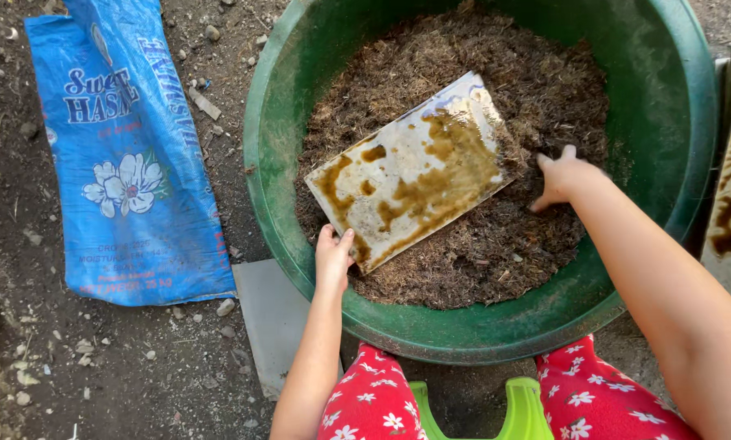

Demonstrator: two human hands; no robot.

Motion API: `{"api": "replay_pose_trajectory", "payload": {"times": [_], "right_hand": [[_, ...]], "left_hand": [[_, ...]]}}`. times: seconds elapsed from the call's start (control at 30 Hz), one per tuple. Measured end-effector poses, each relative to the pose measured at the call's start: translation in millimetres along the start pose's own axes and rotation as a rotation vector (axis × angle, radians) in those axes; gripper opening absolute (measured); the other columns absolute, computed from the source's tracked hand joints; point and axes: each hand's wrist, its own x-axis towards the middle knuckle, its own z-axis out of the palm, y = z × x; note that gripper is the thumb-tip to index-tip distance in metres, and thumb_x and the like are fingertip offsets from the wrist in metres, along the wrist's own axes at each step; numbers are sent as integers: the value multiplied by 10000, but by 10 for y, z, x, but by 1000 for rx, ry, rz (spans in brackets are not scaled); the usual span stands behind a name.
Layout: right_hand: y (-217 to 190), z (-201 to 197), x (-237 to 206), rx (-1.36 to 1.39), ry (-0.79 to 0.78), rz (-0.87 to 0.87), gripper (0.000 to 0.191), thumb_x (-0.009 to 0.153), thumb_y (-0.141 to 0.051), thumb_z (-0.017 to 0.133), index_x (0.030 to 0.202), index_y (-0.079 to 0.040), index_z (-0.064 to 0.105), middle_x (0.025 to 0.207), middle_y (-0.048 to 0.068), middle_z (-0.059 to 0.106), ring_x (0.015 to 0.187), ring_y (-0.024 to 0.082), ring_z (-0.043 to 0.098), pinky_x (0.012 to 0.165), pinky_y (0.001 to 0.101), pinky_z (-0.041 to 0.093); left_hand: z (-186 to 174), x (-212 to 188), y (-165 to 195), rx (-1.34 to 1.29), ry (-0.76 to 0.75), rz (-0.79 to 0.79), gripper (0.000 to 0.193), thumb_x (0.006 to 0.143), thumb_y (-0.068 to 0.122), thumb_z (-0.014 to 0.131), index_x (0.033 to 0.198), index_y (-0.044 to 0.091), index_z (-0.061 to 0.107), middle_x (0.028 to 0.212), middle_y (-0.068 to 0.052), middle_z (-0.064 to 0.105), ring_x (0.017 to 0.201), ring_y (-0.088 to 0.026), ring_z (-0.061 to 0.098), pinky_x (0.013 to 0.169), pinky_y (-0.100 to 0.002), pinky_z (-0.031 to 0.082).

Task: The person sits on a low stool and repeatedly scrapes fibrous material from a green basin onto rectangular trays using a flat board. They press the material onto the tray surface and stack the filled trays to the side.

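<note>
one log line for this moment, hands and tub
left hand: on stained sheet corner | right hand: in brown fibrous mix | green tub: on ground
</note>
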Motion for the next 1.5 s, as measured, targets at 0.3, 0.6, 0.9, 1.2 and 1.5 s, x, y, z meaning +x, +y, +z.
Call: {"api": "replay_pose_trajectory", "payload": {"times": [0.3,0.6,0.9,1.2,1.5], "right_hand": [[-533,828,-984,-37,143,-169,1311,528,-746,888,1561,-145,349,1487,190,380,1319,459,496,1012,587,547],[-879,825,-1080,-117,81,-161,1131,698,-572,911,1571,-233,277,1662,171,105,1417,552,277,1008,692,450],[-851,958,-920,-33,148,-150,997,663,-434,932,1501,-237,430,1555,160,343,1338,498,452,953,562,565],[-371,634,-597,562,95,-310,1065,638,-380,922,1538,-130,410,1574,235,370,1417,402,461,1138,478,443],[-1862,256,-1533,421,503,-658,1044,746,-525,827,1586,-226,284,1642,263,56,1473,507,121,1114,698,175]], "left_hand": [[-449,-309,267,43,0,117,227,994,89,610,1218,100,575,853,16,686,645,-38,557,501,-203,422],[-853,-340,202,-183,55,183,388,1032,151,698,1393,34,619,968,7,685,669,-46,501,536,-226,360],[-629,-366,79,-336,-244,-4,445,1010,156,546,1448,93,498,1160,-2,701,954,-111,696,808,-283,576],[-267,-465,-25,457,186,431,432,1072,185,526,1461,-1,524,1264,-169,717,966,-221,685,808,-348,538],[-148,-784,-71,698,207,547,438,1043,171,547,1401,-79,504,1080,-248,726,964,-372,731,786,-415,582]]}}
